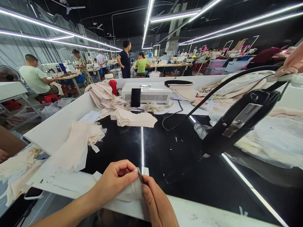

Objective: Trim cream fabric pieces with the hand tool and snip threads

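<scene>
My left hand (117, 179) pinches a small cream piece of fabric (132, 190) at the near edge of the glossy black table (180, 151). My right hand (158, 205) meets it from the right, thumb and fingers closed on the same fabric, with a thin dark tool (141, 178) sticking up between the two hands. A black handheld device on an arm (239, 121) hangs over the table to the right, its cable running back.
Cream fabric piles (78, 143) lie left, more stacks (132, 118) further back. A white box machine (151, 91) with a phone (135, 97) leaning on it stands at the rear, plastic-bagged pieces (267, 142) right. Several people work at distant tables.
</scene>
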`<act>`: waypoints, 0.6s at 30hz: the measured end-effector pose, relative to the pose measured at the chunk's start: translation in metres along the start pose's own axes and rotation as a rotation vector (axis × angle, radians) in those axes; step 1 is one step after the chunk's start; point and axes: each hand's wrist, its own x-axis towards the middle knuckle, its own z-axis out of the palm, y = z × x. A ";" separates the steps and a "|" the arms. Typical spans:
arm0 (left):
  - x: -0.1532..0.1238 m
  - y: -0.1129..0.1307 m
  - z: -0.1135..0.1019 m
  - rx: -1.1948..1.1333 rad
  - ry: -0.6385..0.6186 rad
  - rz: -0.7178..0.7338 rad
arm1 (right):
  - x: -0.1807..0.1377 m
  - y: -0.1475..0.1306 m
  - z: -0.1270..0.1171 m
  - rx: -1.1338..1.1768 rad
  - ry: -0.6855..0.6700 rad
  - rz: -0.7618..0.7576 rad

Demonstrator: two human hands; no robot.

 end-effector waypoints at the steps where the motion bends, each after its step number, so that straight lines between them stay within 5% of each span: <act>1: 0.000 0.000 0.000 0.006 0.000 -0.003 | 0.000 -0.001 0.000 -0.003 0.003 -0.002; 18: -0.005 0.005 0.004 -0.003 -0.001 -0.065 | 0.002 -0.003 -0.004 0.045 -0.036 -0.020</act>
